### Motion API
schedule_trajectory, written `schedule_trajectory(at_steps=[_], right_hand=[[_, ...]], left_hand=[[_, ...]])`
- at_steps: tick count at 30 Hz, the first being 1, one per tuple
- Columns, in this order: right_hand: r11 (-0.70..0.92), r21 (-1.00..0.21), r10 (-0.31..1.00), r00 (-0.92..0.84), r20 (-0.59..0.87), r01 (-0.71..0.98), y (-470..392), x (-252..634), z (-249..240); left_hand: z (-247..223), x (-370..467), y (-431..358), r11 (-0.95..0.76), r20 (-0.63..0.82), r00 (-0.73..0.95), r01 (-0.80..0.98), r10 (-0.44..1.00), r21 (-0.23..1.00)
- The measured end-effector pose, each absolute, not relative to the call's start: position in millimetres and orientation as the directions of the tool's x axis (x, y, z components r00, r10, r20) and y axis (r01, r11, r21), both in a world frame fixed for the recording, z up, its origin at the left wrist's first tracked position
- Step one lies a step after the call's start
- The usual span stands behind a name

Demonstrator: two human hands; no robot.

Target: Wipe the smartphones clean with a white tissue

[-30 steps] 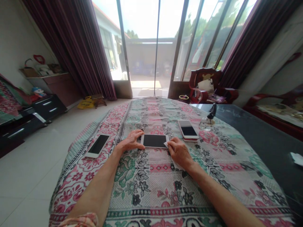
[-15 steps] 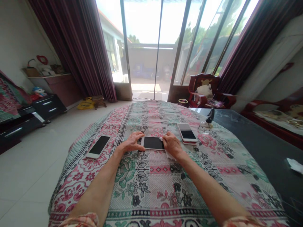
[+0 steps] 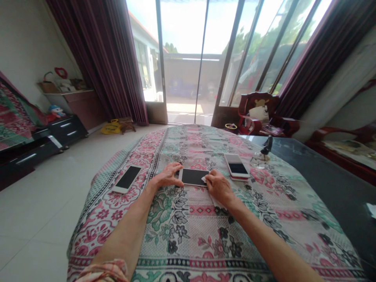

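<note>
A white smartphone (image 3: 194, 177) with a dark screen lies crosswise on the patterned tablecloth in front of me. My left hand (image 3: 169, 175) grips its left end, thumb on the near edge and fingers on the far edge. Pinched in my right hand (image 3: 220, 188) is a white tissue (image 3: 203, 179), pressed against the near right corner of the screen. More of the tissue hangs below the palm, partly hidden by the hand. Another white phone (image 3: 127, 179) lies face up to the left. On the right, a white phone (image 3: 236, 167) rests on top of something with a red edge.
The patterned tablecloth (image 3: 202, 235) covers the round table. A clear glass object with a dark top (image 3: 264, 152) stands at the right. Beyond lie a dark tabletop (image 3: 317, 172), a red wooden chair (image 3: 255, 111) and glass doors (image 3: 188, 78). A yellow bag (image 3: 111, 126) sits on the floor.
My right hand with the tissue has slid slightly toward the near right corner of the phone. My left hand keeps its grip. The whole view has shifted a little.
</note>
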State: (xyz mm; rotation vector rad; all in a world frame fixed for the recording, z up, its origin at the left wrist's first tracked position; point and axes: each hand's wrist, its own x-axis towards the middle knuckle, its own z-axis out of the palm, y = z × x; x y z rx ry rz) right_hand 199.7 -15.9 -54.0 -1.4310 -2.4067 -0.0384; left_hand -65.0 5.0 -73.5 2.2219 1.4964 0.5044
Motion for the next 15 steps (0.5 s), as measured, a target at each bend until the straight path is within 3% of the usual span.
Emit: schedule_trajectory(at_steps=[9,15], right_hand=[[0.404,-0.079,0.883,-0.366,0.293,0.911,21.7,174.8,-46.7],[0.566,-0.079,0.794,-0.516,0.322,0.821,-20.0,180.7,-51.2]], left_hand=[[-68.3,-64.2,2.6,-0.36,0.074,0.373,0.796,0.925,0.486],[-66.0,-62.7,1.3,-0.377,0.1,0.377,0.792,0.921,0.48]])
